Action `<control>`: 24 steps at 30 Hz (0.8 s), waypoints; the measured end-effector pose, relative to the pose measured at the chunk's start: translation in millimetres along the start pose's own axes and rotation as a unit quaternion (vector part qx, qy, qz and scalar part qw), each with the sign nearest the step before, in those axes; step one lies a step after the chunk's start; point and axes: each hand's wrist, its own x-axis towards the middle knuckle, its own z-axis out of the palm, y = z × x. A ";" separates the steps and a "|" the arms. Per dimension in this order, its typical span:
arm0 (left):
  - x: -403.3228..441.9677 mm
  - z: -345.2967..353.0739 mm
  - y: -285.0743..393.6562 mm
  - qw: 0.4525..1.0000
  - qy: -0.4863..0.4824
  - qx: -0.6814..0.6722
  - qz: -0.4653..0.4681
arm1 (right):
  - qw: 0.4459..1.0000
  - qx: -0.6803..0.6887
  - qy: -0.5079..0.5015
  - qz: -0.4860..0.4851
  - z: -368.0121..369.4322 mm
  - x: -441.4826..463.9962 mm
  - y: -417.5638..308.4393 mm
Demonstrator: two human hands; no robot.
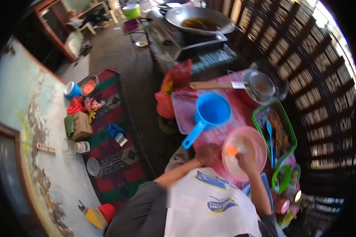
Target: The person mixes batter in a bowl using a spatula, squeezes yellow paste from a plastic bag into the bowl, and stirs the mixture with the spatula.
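A pink plastic basin (260,147) stands on the table, with whitish, blurred contents inside. My right hand (246,157) reaches down into it, fingers closed on an orange tool (231,150) whose exact kind is blurred. Just left of the basin is my left hand (209,153), low over the tabletop by the rim. Its fingers are dim and smeared, so whether they touch the basin is unclear. Beyond both hands sits a blue dipper (213,108), its handle pointing toward me.
Right of the basin, a green tray (294,136) holds brown food and a blue spoon (270,138). A wooden spatula (211,85) lies behind the dipper. A large wok (174,17) of dark liquid stands farther back. On the left floor is a patterned mat (122,170).
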 end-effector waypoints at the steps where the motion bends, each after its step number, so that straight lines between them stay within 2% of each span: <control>1: -0.9 8.6 -5.7 0.999 -0.015 0.042 0.003 | 0.997 -0.039 -0.066 -0.022 4.0 -9.8 -1.7; 2: -3.7 5.6 -5.4 0.999 -0.006 0.050 0.016 | 0.991 -0.002 -0.127 0.032 -16.2 -15.3 -17.3; 4: -5.2 0.4 -1.6 0.998 -0.019 0.058 0.025 | 0.979 0.053 -0.192 0.035 -51.7 -18.4 -15.0; 7: -3.6 -5.9 5.0 0.998 -0.020 0.051 0.035 | 0.974 0.062 -0.127 0.178 -65.3 -7.6 -4.2; 8: -3.2 -4.1 4.4 0.998 -0.017 0.054 0.041 | 0.976 0.080 -0.084 0.186 -56.8 -4.4 2.7; 9: -3.9 -1.3 2.8 0.997 -0.014 0.058 0.044 | 0.986 0.080 -0.024 0.147 1.5 -2.7 60.4; 10: -4.4 2.5 -0.6 0.997 -0.024 0.063 0.043 | 0.985 0.061 0.003 0.158 4.7 -4.7 39.7; 12: -6.8 6.3 -3.8 0.996 -0.007 0.074 0.052 | 0.995 0.011 -0.019 0.097 10.3 -16.7 8.8; 13: -6.1 3.3 -3.2 0.996 -0.015 0.078 0.052 | 0.998 -0.001 -0.048 0.031 16.5 -21.7 13.6; 14: -6.8 0.9 -0.7 0.996 -0.021 0.078 0.048 | 0.984 0.036 -0.145 0.094 -20.1 -24.9 -23.2; 17: -7.7 -6.1 7.9 0.997 -0.040 0.067 0.028 | 0.953 0.092 -0.229 0.175 -50.2 -18.4 -6.6; 18: -9.0 -5.8 7.4 0.997 -0.035 0.066 0.028 | 0.955 0.072 -0.187 0.218 -60.9 -14.0 -13.2; 21: -9.7 -8.6 7.8 0.997 -0.031 0.062 0.027 | 0.967 0.122 -0.049 0.218 -11.1 -0.9 40.5; 24: -11.1 -4.5 2.9 0.997 -0.015 0.068 0.030 | 0.968 0.094 -0.138 0.187 -35.6 -10.9 -38.4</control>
